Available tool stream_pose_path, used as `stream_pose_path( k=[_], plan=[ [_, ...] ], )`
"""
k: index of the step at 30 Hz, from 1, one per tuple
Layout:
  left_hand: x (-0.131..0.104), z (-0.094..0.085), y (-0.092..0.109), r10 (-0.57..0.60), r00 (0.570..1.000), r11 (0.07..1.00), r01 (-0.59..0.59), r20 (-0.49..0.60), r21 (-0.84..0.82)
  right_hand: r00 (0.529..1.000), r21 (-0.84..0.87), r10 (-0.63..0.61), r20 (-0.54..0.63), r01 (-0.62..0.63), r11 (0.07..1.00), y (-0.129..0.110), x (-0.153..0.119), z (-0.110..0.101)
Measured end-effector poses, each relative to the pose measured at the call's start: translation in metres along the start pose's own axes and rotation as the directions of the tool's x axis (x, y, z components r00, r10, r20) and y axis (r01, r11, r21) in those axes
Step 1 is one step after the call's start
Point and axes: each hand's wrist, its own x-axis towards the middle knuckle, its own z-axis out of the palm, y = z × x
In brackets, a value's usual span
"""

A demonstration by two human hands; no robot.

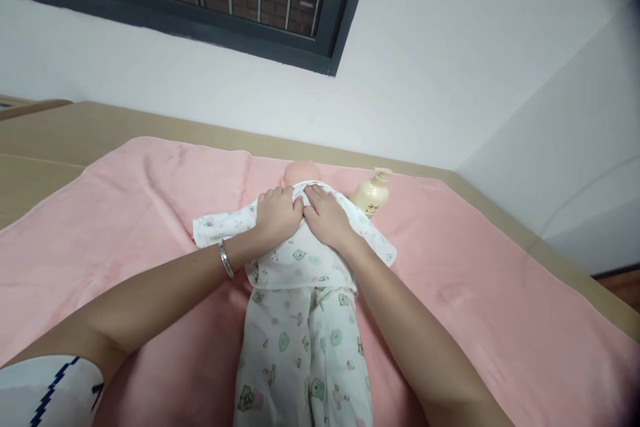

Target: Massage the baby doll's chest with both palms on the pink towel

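A doll lies on its back on a pink blanket, its head toward the wall. It wears a white printed top and matching trousers. Near the neckline, my left hand rests on the chest with its fingers bent over the cloth. Beside it my right hand lies on the other side of the chest, fingers extended, its thumb near the left one. Neither hand visibly grips anything. Both sleeves of the top spread outward.
A cream pump bottle leans on the blanket right of the doll's head. Behind the blanket runs a tan surface edge, then a white wall with a dark-framed barred window above.
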Motion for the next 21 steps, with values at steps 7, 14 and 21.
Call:
stream_pose_path(
  k=[7,14,21],
  plan=[
    [-0.001,0.006,-0.012,0.026,0.997,0.967,-0.044,-0.074,-0.251,0.999,-0.122,0.046,-0.028,-0.049,0.991,-0.025,-0.022,0.0],
    [0.0,0.014,-0.02,-0.018,0.985,0.893,-0.061,-0.171,-0.446,0.998,-0.144,-0.066,-0.015,0.063,0.987,-0.031,-0.031,-0.001],
    [-0.002,0.018,-0.022,0.034,0.973,0.902,-0.129,-0.229,-0.412,0.986,-0.078,0.129,-0.105,-0.137,0.987,-0.015,-0.024,0.0]
  ],
)
